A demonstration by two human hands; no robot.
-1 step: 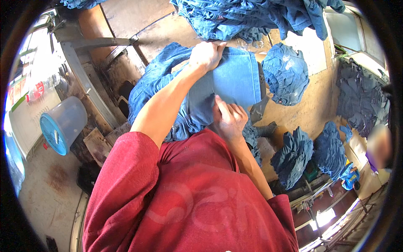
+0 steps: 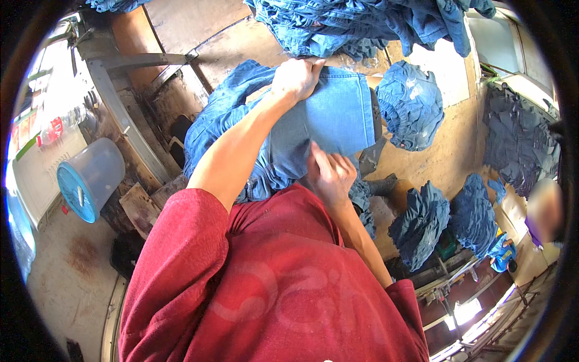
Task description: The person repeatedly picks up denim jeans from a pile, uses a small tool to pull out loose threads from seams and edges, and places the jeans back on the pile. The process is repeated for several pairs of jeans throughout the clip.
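Observation:
A light blue denim garment point(image 2: 341, 114) lies stretched over darker denim pieces point(image 2: 223, 117) on a worn wooden table point(image 2: 235, 42). My left hand point(image 2: 297, 78) reaches far out and grips the garment's far edge with closed fingers. Close to my chest, my right hand point(image 2: 330, 175) pinches the near edge of the same garment. Both arms wear red sleeves, and my red shirt hides the table's near part.
A big heap of denim point(image 2: 362, 24) fills the table's far side. Bundled denim point(image 2: 411, 105) sits at the right, with more bundles point(image 2: 422, 223) lower down. A translucent bucket with a blue lid point(image 2: 90, 178) stands on the floor at left. Another person point(image 2: 546, 211) is at the right rim.

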